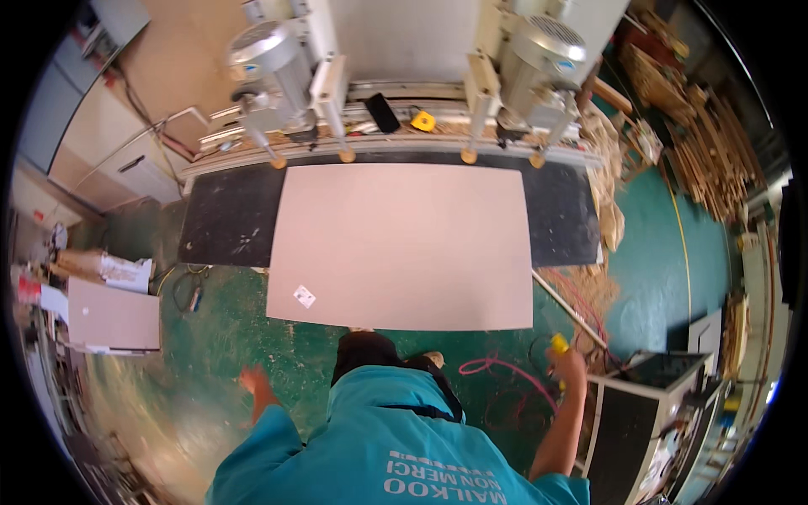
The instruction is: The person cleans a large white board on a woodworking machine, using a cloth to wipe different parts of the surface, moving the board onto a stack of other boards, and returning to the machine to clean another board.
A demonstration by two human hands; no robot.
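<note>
My right hand (570, 368) is closed round a yellow tool that looks like an air blow gun (559, 343), out to the right of my body. A pink hose (513, 367) runs up to that hand from the floor. My left hand (252, 379) hangs over the floor on the left, holding nothing, its fingers apart and slightly blurred. Before me a large pale panel (404, 244) lies flat on the black machine table (227, 219), its near edge jutting past the table. A small white label (304, 296) is stuck near the panel's near left corner.
Two motor units (273, 71) with rods stand behind the panel. A black phone (383, 113) and a yellow tape measure (422, 121) lie on the machine ledge. At right are a dark cabinet (623, 438), sawdust (589, 295) and stacked wood strips (715, 151); another panel (114, 316) is at left.
</note>
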